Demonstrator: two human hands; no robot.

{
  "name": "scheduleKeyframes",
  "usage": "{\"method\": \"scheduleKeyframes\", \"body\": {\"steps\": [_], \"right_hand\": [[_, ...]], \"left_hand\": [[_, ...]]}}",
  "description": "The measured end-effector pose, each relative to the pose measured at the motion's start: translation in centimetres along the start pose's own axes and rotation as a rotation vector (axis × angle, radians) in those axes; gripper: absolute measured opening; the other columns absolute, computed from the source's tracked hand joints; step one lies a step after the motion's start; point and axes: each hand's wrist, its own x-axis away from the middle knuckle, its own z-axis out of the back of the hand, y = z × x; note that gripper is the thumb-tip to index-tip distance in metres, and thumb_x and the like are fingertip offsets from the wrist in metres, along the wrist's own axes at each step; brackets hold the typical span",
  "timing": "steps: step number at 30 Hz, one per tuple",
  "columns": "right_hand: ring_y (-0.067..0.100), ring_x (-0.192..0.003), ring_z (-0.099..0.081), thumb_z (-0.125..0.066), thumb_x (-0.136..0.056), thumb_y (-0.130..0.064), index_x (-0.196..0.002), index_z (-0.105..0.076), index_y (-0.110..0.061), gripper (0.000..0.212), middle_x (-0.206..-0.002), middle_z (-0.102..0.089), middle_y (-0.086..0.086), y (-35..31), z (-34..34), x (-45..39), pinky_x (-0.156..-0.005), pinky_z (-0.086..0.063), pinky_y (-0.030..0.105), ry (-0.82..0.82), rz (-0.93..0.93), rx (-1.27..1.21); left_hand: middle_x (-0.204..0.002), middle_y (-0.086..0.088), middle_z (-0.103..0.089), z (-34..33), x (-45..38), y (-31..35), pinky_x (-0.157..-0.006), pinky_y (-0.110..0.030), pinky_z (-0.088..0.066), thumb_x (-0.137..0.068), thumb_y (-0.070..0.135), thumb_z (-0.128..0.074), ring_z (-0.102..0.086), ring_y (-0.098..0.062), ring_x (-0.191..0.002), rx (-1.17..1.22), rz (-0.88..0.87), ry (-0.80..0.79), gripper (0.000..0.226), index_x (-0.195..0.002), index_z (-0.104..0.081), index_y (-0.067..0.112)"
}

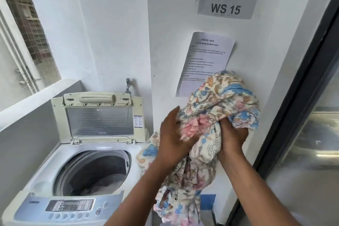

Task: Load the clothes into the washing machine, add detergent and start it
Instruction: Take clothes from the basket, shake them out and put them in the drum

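"WS 15" on wall sign (226, 7)

— What hangs on the white wall (113, 29)?
— A grey sign (226, 7) reading "WS 15", and below it a printed sheet (205, 60) with one edge curling away from the wall.
— And lower down?
— A metal tap (128, 86) on the wall.
— The sides?
— A window (23, 29) at left, a dark-framed glass door (310, 115) at right, something blue (208, 202) near the floor.

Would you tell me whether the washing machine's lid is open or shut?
Open: the lid stands raised behind the exposed drum.
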Motion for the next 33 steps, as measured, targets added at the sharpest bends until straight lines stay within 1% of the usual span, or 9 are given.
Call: {"method": "scheduleKeyframes", "body": {"steps": [4, 8, 12, 17, 20, 23, 27, 30, 33], "right_hand": [[0.022, -0.107, -0.074, -0.082, -0.086, -0.016, -0.133, -0.062, -0.008, 0.052, -0.127, -0.072, 0.008, -1.1, -0.6, 0.5, -0.083, -0.063, 0.044, -0.067, -0.214, -0.326], [0.026, -0.103, -0.075, -0.062, -0.099, -0.038, -0.119, -0.071, -0.015, 0.032, -0.111, -0.077, 0.007, -1.8, -0.4, 1.4, -0.084, -0.063, 0.046, -0.305, -0.413, -0.389], [0.03, -0.099, -0.075, -0.052, -0.101, -0.051, -0.114, -0.075, -0.023, 0.038, -0.11, -0.079, 0.007, -0.6, 0.7, 3.1, -0.082, -0.058, 0.045, -0.298, -0.575, -0.284], [0.032, -0.095, -0.073, -0.061, -0.094, -0.055, -0.121, -0.067, -0.017, 0.047, -0.118, -0.073, 0.018, 0.3, 3.9, 3.1, -0.071, -0.065, 0.044, -0.266, -0.704, 0.05], [0.033, -0.097, -0.069, -0.083, -0.074, -0.058, -0.131, -0.051, -0.01, 0.081, -0.12, -0.065, 0.021, 0.4, 5.9, 1.7, -0.077, -0.063, 0.05, -0.179, -0.535, 0.405], [0.039, -0.138, -0.047, -0.099, -0.053, -0.05, -0.16, -0.013, -0.011, 0.143, -0.155, -0.04, 0.025, -0.6, 7.0, 0.7, -0.106, -0.048, 0.061, -0.124, -0.082, 0.874], [0.016, -0.138, -0.05, -0.096, -0.055, -0.052, -0.161, 0.007, -0.039, 0.149, -0.158, -0.044, 0.0, -1.9, 5.9, -0.5, -0.116, -0.042, 0.049, -0.659, 0.117, 0.868], [0.022, -0.135, -0.052, -0.092, -0.034, -0.068, -0.157, -0.009, -0.05, 0.149, -0.152, -0.05, -0.005, -1.1, 5.1, -0.5, -0.106, -0.05, 0.05, -0.588, 0.223, 0.994], [0.019, -0.11, -0.069, -0.089, -0.037, -0.062, -0.135, -0.052, -0.043, 0.106, -0.121, -0.07, -0.01, -0.4, 5.3, -0.9, -0.093, -0.059, 0.045, -0.365, 0.144, 0.734]], "left_hand": [[-0.161, -0.001, -0.044, -0.8, 2.2, -4.9, -0.12, -0.056, -0.034, -0.082, 0.077, -0.062, -0.04, -0.024, -0.15, -0.17, 0.189, 0.034, 0.098, -0.161, -0.031, 0.028], [-0.139, 0.009, -0.066, -1.6, 3.5, -3.8, -0.103, -0.042, -0.055, -0.08, 0.057, -0.081, -0.066, -0.015, -0.126, 0.414, 0.453, 0.059, 0.08, -0.148, -0.044, 0.035], [-0.135, -0.029, -0.065, -2.0, 2.9, -1.9, -0.081, -0.046, -0.064, -0.064, 0.04, -0.09, -0.074, -0.041, -0.105, 1.063, 0.669, -0.006, 0.093, -0.143, -0.056, 0.003], [-0.142, -0.034, -0.058, -1.8, 1.0, -2.4, -0.107, -0.072, -0.046, -0.058, 0.025, -0.097, -0.057, -0.053, -0.131, 1.199, 0.61, 0.099, 0.1, -0.145, -0.054, 0.004], [-0.129, -0.027, -0.069, -2.0, 0.4, -2.2, -0.102, -0.075, -0.047, -0.055, 0.011, -0.091, -0.064, -0.051, -0.121, 1.073, 0.583, 0.219, 0.084, -0.135, -0.063, 0.013], [-0.121, -0.016, -0.076, -2.1, -0.2, -1.0, -0.097, -0.066, -0.055, -0.062, -0.001, -0.083, -0.071, -0.042, -0.114, 0.936, 0.549, 0.244, 0.079, -0.136, -0.063, 0.02], [-0.126, -0.004, -0.075, -3.2, -0.8, 0.4, -0.098, -0.052, -0.06, -0.067, 0.001, -0.084, -0.073, -0.026, -0.116, 0.664, 0.375, 0.114, 0.084, -0.143, -0.058, 0.027], [-0.131, -0.001, -0.073, -4.0, -0.6, 1.8, -0.096, -0.041, -0.061, -0.061, 0.005, -0.085, -0.071, -0.021, -0.119, 0.63, 0.287, -0.034, 0.093, -0.146, -0.055, 0.03], [-0.141, -0.002, -0.067, -3.7, -1.4, 2.9, -0.102, -0.042, -0.059, -0.063, 0.011, -0.089, -0.068, -0.021, -0.125, 0.634, 0.246, -0.169, 0.093, -0.147, -0.055, 0.031]]}}
